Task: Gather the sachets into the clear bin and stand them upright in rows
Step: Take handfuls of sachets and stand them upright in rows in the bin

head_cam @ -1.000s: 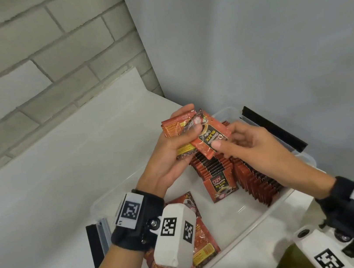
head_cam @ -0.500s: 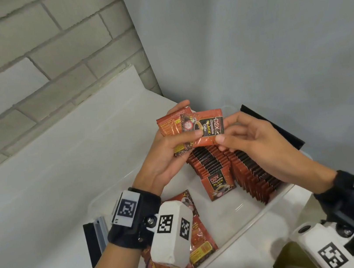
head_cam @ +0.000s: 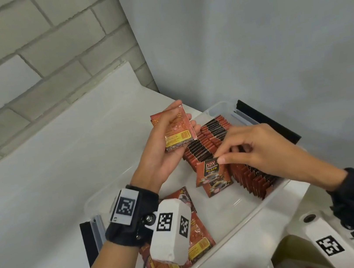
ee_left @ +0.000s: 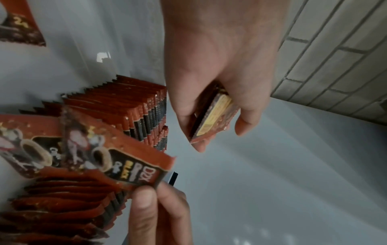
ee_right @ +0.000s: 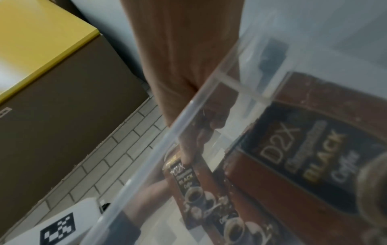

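Observation:
My left hand [head_cam: 169, 148] grips a small stack of red coffee sachets [head_cam: 174, 130] above the far left side of the clear bin [head_cam: 271, 200]; in the left wrist view that stack [ee_left: 213, 119] sits between thumb and fingers. My right hand [head_cam: 242, 149] pinches the top corner of one red sachet [head_cam: 211, 171] and holds it upright at the near end of the left row of standing sachets [head_cam: 205, 143]. A second standing row [head_cam: 254, 179] lies under my right hand. The right wrist view shows the pinched sachet [ee_right: 188, 182] through the bin wall.
Several loose sachets [head_cam: 197, 243] lie flat in the near left part of the bin, partly behind my left wrist camera. A black bar [head_cam: 268, 120] lies beyond the bin by the grey wall. A brick wall stands at the left, and the white tabletop [head_cam: 53, 186] lies below it.
My right hand took one sachet from the stack in my left hand and carried it down to the near end of the left row. The left hand stayed raised with the rest.

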{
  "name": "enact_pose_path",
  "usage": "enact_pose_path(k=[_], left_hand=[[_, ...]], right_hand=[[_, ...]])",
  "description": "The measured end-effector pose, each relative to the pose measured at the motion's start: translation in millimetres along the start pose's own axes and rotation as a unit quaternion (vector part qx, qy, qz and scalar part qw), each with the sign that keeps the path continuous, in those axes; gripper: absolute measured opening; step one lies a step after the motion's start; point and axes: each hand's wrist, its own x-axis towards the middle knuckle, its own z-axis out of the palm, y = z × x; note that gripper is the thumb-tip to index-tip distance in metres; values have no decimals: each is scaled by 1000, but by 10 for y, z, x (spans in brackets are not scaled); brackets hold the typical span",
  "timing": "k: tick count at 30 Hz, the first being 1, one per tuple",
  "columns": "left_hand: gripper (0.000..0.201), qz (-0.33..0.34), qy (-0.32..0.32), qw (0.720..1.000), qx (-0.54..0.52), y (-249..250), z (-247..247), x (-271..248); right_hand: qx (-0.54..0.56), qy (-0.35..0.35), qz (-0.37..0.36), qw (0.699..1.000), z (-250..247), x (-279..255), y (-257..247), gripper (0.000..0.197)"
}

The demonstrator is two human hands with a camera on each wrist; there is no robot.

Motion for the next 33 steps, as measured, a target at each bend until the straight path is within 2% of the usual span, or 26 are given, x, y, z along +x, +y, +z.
enact_pose_path(k=[4, 8, 22, 29, 33], left_hand=[[23, -13, 0, 1000, 9, -6, 6, -6], [24, -22, -3, 999, 23, -16, 12, -17], [28, -3, -34, 995, 97, -29, -35, -11], [32, -3, -49, 994, 101, -31, -26, -9], [36, -2, -66, 992, 103, -34, -22, -20]], right_hand=[[-49, -46, -14, 998, 32, -1, 48, 11], [-87, -79, -35, 992, 61, 13, 78, 9], [-98, -116, -7, 988, 57, 14, 68, 11], [-94, -119, 17, 988, 50, 15, 51, 18], [-18, -73, 74, 994, 25, 19, -2, 23]])
